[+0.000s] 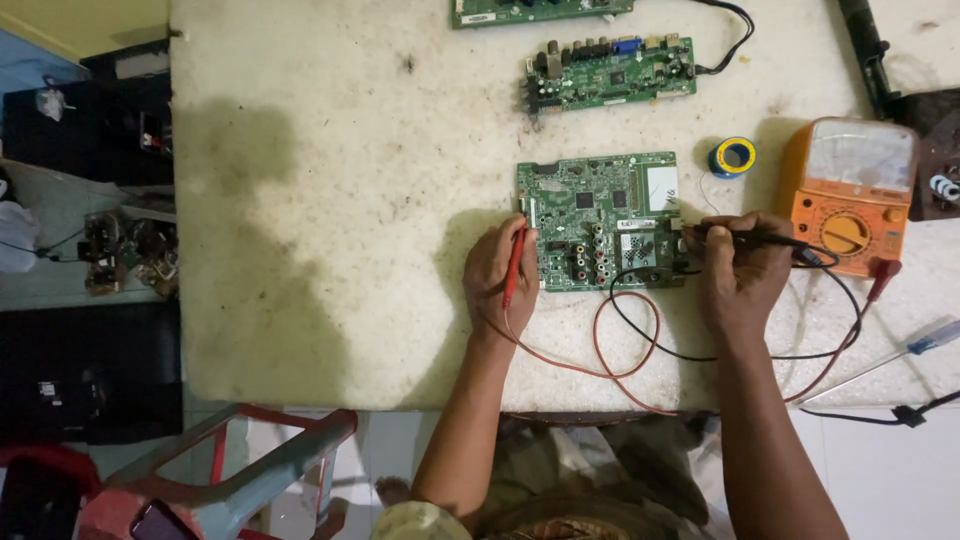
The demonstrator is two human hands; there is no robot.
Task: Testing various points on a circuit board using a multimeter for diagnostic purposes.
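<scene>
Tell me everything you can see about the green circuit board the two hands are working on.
The green circuit board lies flat on the stained white worktable, component side up. It carries black chips, a white label patch at its upper right, and a row of round jacks near its lower edge. The left hand rests at its left edge holding a red probe; the right hand holds a black probe at its right edge. Red and black leads loop below it.
</scene>
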